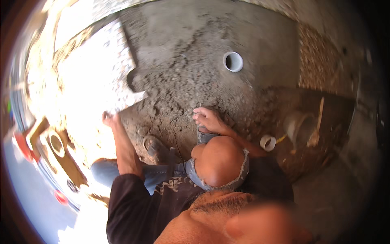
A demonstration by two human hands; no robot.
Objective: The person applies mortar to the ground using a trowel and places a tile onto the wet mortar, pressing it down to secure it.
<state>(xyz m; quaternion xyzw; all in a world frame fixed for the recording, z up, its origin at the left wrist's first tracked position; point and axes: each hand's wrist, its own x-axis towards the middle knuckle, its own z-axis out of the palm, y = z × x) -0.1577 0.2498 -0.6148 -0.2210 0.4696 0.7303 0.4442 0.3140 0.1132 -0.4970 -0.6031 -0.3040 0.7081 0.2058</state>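
A pale speckled slab (93, 69), washed out by sunlight, lies to the left with a rounded notch cut into its right edge. My left hand (111, 119) is at the slab's near edge, its fingers curled against it; glare hides part of the grip. Beyond my bent knee, my right hand (209, 120) reaches over the rough mortar bed (174, 77) with fingers stretched out and nothing in them. Farther off, a white pipe end (233, 62) stands upright in the grey mortar.
My shoe (154, 145) rests on the mortar between my hands. To the right are a white ring (268, 143), a dirty bucket (298, 127) and a wooden stick (321, 112). Gravel (319, 61) lies beyond them. A brown piece with a pale ring (57, 144) is at far left.
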